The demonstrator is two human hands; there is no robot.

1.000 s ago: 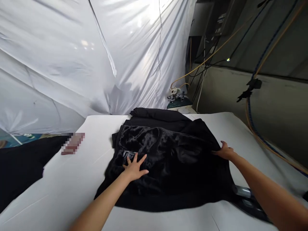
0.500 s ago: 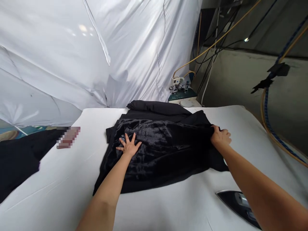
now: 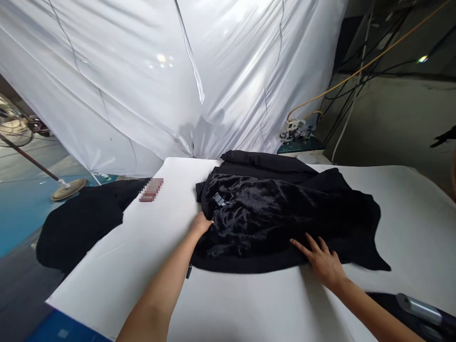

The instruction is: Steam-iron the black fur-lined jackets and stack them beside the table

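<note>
A black garment [image 3: 256,223] with a shiny, plush inner side facing up lies spread on the white table [image 3: 142,266]. A label [image 3: 220,199] shows near its left end, and a zipper pull hangs at its lower left corner. My left hand [image 3: 201,225] grips the garment's left edge, thumb on top and the other fingers mostly hidden. My right hand [image 3: 322,261] lies with fingers spread on the lower edge, right of the middle. An iron [image 3: 420,308] rests at the lower right, beside my right forearm, partly cut off.
More black cloth [image 3: 81,223] hangs over the table's left edge, next to a blurred reddish item [image 3: 151,190]. White sheeting [image 3: 142,85] hangs behind the table. A small device with gauges [image 3: 295,130] and cables stand beyond the far edge.
My left hand has gone from lying spread on the plush to gripping the left edge. My right hand has let go of the right end and moved to the lower edge. The view has turned left.
</note>
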